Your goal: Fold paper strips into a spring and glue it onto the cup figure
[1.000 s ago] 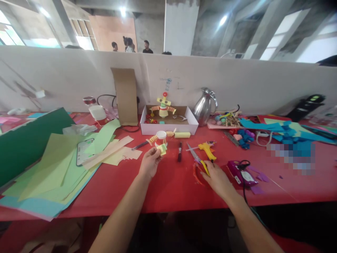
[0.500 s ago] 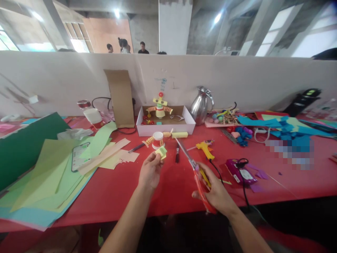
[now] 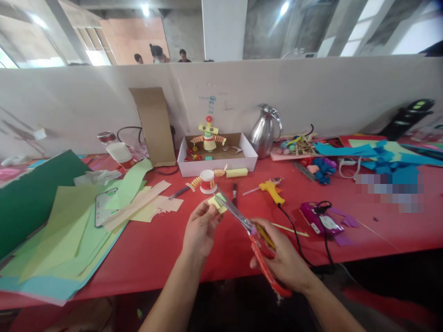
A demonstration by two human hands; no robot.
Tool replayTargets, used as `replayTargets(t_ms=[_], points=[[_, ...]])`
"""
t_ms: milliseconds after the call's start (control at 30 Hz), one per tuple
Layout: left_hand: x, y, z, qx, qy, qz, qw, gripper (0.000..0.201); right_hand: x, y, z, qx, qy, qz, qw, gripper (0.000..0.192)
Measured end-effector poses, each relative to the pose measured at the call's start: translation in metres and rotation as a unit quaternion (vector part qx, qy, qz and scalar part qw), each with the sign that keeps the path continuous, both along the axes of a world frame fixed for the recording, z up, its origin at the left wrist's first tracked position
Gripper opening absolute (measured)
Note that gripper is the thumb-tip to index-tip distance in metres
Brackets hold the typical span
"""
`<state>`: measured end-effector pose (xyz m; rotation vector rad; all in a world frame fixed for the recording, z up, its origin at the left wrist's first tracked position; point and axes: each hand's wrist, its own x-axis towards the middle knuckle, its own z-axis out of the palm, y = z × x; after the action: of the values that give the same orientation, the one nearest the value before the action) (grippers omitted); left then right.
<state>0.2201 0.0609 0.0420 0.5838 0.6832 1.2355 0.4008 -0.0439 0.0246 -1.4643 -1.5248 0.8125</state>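
Well, I'm watching the left hand (image 3: 201,229) pinching paper (image 3: 214,203), probably light, easily creased and best held at an edge, over the counter (image 3: 155,258) near the cup (image 3: 208,182), while the right hand (image 3: 282,253) is gripping scissors (image 3: 248,225) by the handles.

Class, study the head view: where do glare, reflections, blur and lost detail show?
Head view, top: a ceiling light flares; head view, middle: the steel jug shows bright reflections and the scissors look slightly soft; head view, right: pixelation hides detail.

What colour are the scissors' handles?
The scissors have one red handle and one yellow handle, best seen in the head view.
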Motion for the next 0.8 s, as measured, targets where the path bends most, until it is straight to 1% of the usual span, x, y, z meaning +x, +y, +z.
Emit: replayTargets(t_ms=[100, 200, 267, 400, 600, 700, 800], points=[[-0.0003, -0.0013, 0.0004, 0.031, 0.015, -0.012, 0.999, 0.018, -0.0001, -0.0001, -0.0018, -0.041, 0.102, 0.053, 0.993, 0.054], [-0.0011, -0.0014, 0.0005, 0.044, 0.025, -0.006, 0.999, 0.017, -0.0011, -0.0002, -0.0027, -0.042, 0.164, 0.070, 0.983, 0.052], [-0.0017, -0.0010, -0.0001, 0.045, 0.029, -0.002, 0.999, 0.017, -0.0013, -0.0003, -0.0032, -0.041, 0.180, 0.070, 0.980, 0.053], [-0.0021, -0.0008, -0.0014, 0.046, 0.034, 0.001, 0.998, 0.016, 0.0007, -0.0003, -0.0049, -0.034, 0.156, 0.058, 0.985, 0.056], [-0.0012, -0.0025, 0.0000, 0.047, 0.017, -0.002, 0.999, 0.017, 0.0021, -0.0007, -0.0034, -0.044, 0.170, 0.065, 0.982, 0.058], [-0.0016, -0.0024, -0.0004, 0.039, 0.018, -0.002, 0.999, 0.017, 0.0019, -0.0015, -0.0011, -0.042, 0.124, 0.058, 0.990, 0.057], [-0.0017, -0.0013, -0.0028, 0.034, 0.020, 0.001, 0.999, 0.018, 0.0010, -0.0018, -0.0020, -0.016, 0.055, 0.044, 0.997, 0.056]])
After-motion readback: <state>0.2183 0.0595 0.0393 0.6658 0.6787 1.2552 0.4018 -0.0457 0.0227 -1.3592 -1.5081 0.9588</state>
